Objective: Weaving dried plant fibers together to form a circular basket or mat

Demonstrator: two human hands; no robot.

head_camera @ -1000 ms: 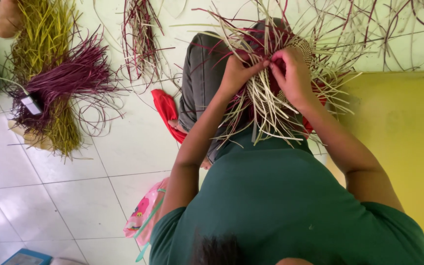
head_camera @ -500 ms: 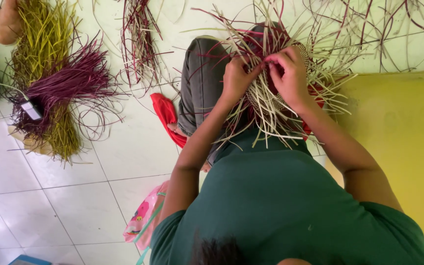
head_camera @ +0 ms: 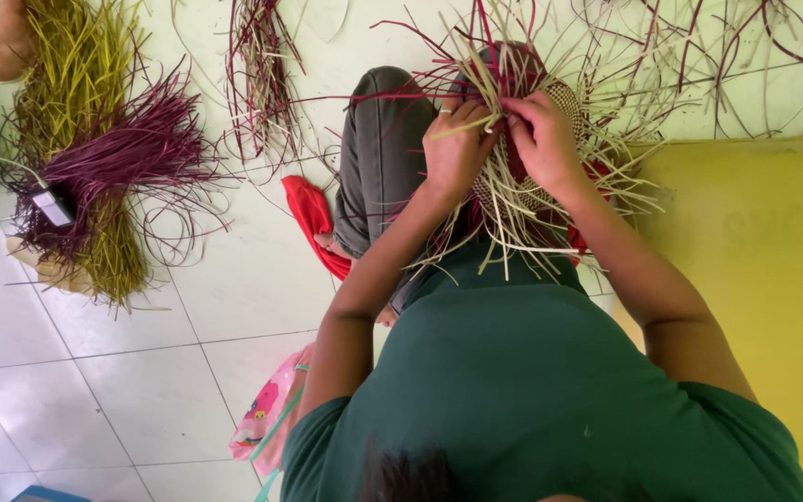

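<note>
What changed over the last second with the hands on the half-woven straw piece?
Little changed. Both the left hand and the right hand stay pinched on pale strands of the half-woven straw piece over the knee, with only slight finger shifts. The purple and yellow-green straw bundle lies unmoved on the tiles.

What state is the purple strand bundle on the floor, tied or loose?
Tied at one end. The purple strand bundle narrows to a bound point by a small white tag, and its free ends fan out over the yellow-green strands.

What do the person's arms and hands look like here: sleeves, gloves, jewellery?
Both arms are bare below the short sleeves of a dark green T-shirt. No gloves. The left hand wears a ring on one finger; the right hand shows none. No watch or bracelet visible.
</note>
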